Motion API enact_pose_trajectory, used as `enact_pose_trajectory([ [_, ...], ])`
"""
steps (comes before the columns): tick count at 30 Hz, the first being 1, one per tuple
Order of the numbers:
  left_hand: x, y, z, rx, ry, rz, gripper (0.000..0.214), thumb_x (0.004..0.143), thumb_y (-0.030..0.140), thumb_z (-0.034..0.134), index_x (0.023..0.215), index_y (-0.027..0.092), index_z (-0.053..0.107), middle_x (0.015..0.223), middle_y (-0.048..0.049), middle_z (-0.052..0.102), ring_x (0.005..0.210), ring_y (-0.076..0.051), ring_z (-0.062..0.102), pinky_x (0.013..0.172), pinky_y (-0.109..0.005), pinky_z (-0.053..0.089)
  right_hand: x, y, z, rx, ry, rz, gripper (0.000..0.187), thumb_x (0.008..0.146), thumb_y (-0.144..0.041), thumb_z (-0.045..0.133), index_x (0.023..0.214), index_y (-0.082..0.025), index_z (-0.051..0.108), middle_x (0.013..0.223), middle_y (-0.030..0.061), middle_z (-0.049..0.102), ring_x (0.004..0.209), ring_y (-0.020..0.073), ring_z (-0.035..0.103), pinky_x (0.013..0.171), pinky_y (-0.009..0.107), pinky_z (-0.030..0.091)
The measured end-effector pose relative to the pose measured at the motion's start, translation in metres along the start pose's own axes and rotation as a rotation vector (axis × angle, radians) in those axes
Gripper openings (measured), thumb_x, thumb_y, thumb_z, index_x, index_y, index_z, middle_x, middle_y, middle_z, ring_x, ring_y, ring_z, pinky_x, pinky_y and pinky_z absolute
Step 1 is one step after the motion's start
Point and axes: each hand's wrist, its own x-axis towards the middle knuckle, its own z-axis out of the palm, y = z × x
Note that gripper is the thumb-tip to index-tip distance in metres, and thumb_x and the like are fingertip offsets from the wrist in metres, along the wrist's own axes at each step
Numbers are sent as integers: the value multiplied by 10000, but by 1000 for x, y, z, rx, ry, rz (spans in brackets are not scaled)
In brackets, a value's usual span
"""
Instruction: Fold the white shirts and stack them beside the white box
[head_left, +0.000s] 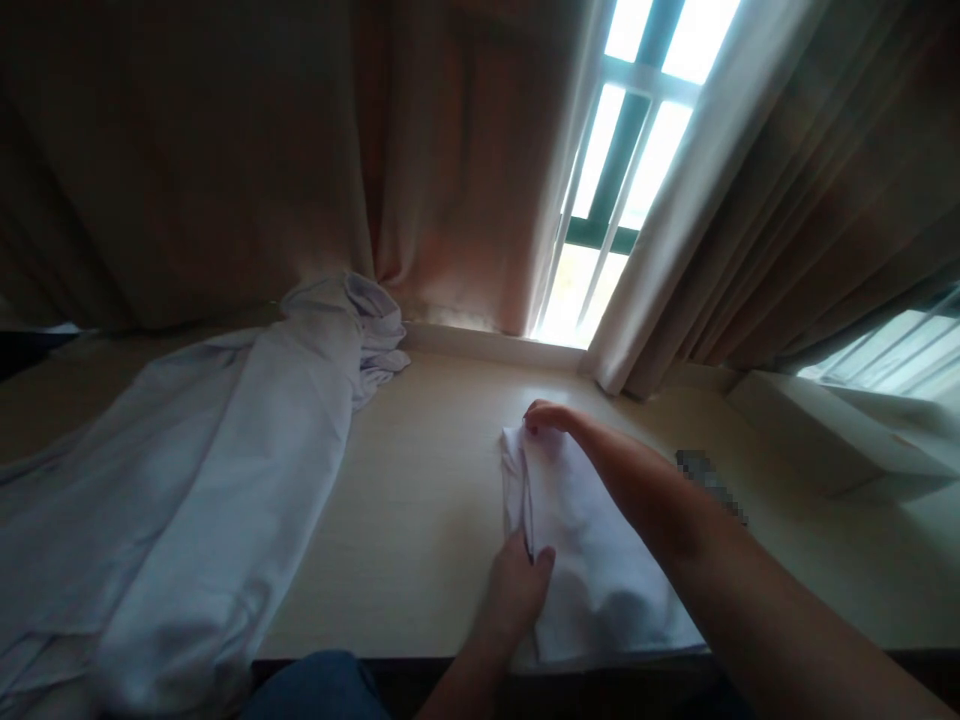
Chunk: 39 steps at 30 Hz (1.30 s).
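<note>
A folded white cloth (pixel 592 540), perhaps a garment, lies on the table below my hands, its layered edge facing left. My right hand (pixel 549 416) reaches across it and pinches its far left corner. My left hand (pixel 519 582) grips the near part of the same left edge, thumb on top and fingers partly hidden by the fold. To the left, a long white garment (pixel 255 440) is spread over the table with its bunched end (pixel 371 325) near the curtain.
The pale tabletop (pixel 420 480) ends at a front edge close to my body. Brown curtains (pixel 450 180) hang along the back, parted at a barred window (pixel 622 150). A pixelated item (pixel 709 480) and a pale box-like object (pixel 832 430) are on the right.
</note>
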Motion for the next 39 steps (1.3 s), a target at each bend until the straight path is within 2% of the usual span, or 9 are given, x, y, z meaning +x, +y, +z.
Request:
enact_pose_trajectory([
  [4,0,1,-1,-10,14,-33,334,803,404,542,1021,163,619,1023,-163,690,914,-239,639,753,-307,427,5,5,-7,8,-63,39,119,607,-156,646,717,-122,675,558,-15,502,533,103,463,500,217,348],
  [12,-6,10,1,-46,4,-35,187,802,323,502,842,190,627,896,-140,687,813,-215,628,721,-301,428,-12,2,-26,84,-92,-129,173,648,-135,574,785,-129,679,629,-24,519,556,80,409,533,207,319],
  [16,-20,13,-3,85,197,26,217,790,379,520,820,196,633,965,-153,674,948,-259,601,854,-347,410,-16,-7,-32,104,-155,-220,196,688,-189,610,859,-142,691,663,-25,551,582,80,443,542,198,316],
  [18,-23,5,-6,114,240,27,231,775,384,538,831,187,644,1012,-170,665,1001,-277,587,893,-360,392,-16,-11,-25,99,-205,-249,157,699,-234,646,817,-138,682,623,-38,521,559,74,429,530,196,308],
  [23,-19,-19,-15,-53,78,-64,268,788,348,508,911,174,670,935,-142,700,858,-219,641,753,-291,423,-16,-17,8,86,-265,-320,153,742,-304,659,743,-151,651,607,-53,520,541,66,432,529,185,330],
  [26,-17,-22,-20,-17,97,-72,258,768,288,498,897,148,671,917,-124,706,826,-193,640,710,-262,418,-12,-21,17,82,-258,-353,161,777,-315,647,849,-175,680,697,-37,605,590,75,494,555,173,364],
  [31,-19,-17,-27,-73,29,-69,229,745,255,492,806,121,667,792,-94,696,729,-174,629,610,-237,409,-3,-30,15,35,-265,-360,243,821,-337,630,1039,-246,687,886,-15,691,717,108,595,622,175,419],
  [36,-18,-24,-30,-131,-48,-64,198,731,245,509,691,112,650,684,-77,662,610,-155,598,511,-225,375,-1,-46,33,-85,-225,-358,227,765,-276,686,964,-167,705,862,27,702,770,144,613,697,200,443],
  [39,-16,-32,-29,-173,-64,-105,218,749,266,512,749,107,662,725,-83,679,640,-153,615,523,-212,402,-3,-51,41,-135,-195,-357,213,776,-274,672,940,-141,703,893,47,701,772,145,609,700,202,440],
])
